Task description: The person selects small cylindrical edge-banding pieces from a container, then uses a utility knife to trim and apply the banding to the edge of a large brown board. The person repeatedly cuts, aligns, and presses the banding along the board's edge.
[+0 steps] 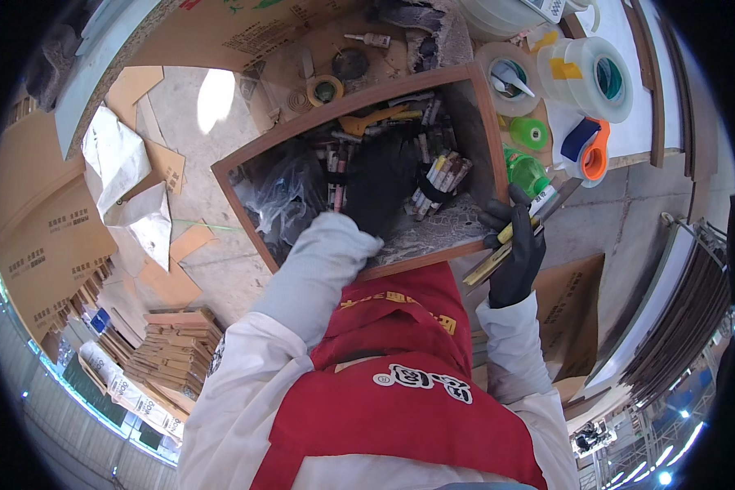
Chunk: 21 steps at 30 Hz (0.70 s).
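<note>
My left hand [339, 245], in a grey glove, reaches over the near edge of a wooden box [482, 106], fingers curled at a black, soft-looking item [380, 180]; what they grip is hidden. Inside the box lie a crumpled clear plastic bag [286, 196], several stick-like crayons or markers [441, 180], some banded in black, and an orange tool [359, 122]. My black-gloved right hand [514, 253], outside the box's right side, is closed around several slim sticks [490, 265], yellow and white. A green bottle [518, 167] stands just behind it.
Tape rolls [608, 77] and an orange-blue tape dispenser [596, 151] sit at back right. A glue bottle [376, 39] lies beyond the box. Cardboard [49, 237] and stacked boards [171, 351] are at left; leaning panels [661, 302] are at right.
</note>
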Each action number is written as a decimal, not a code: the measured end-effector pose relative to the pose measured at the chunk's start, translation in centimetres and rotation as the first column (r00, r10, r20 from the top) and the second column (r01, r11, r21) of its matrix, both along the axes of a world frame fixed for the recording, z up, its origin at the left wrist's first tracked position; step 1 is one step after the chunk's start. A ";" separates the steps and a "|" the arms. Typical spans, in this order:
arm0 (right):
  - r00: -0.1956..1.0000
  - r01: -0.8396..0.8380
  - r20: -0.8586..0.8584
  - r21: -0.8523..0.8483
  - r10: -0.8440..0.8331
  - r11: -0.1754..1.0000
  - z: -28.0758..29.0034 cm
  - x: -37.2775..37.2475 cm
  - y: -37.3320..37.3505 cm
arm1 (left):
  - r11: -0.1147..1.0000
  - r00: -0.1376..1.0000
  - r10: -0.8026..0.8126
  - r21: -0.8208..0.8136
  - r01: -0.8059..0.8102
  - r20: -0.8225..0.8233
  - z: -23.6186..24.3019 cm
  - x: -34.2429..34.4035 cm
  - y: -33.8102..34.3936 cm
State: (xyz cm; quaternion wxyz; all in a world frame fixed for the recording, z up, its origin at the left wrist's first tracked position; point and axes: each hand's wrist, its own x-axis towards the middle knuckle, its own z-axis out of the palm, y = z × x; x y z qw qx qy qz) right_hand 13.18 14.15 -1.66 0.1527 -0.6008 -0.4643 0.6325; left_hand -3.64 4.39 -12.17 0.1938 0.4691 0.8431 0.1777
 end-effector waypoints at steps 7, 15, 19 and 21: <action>1.000 0.007 -0.023 0.002 -0.007 1.000 0.0 -0.1 -0.2 | 0.992 0.963 0.127 0.036 -0.122 -0.237 -6.5 -4.2 -0.7; 1.000 -0.001 -0.020 0.012 0.001 1.000 -0.2 0.1 0.0 | 0.998 0.991 -0.008 -0.067 -0.002 -0.137 -0.3 -4.8 -1.4; 1.000 0.006 0.003 0.009 -0.006 1.000 0.2 -0.3 -0.2 | 0.980 0.993 -0.090 -0.185 0.074 -0.080 1.0 -3.6 -2.9; 1.000 0.008 0.022 -0.007 -0.008 1.000 0.1 -0.3 -0.2 | 0.980 0.994 -0.105 -0.170 0.102 -0.008 3.6 -2.6 -2.5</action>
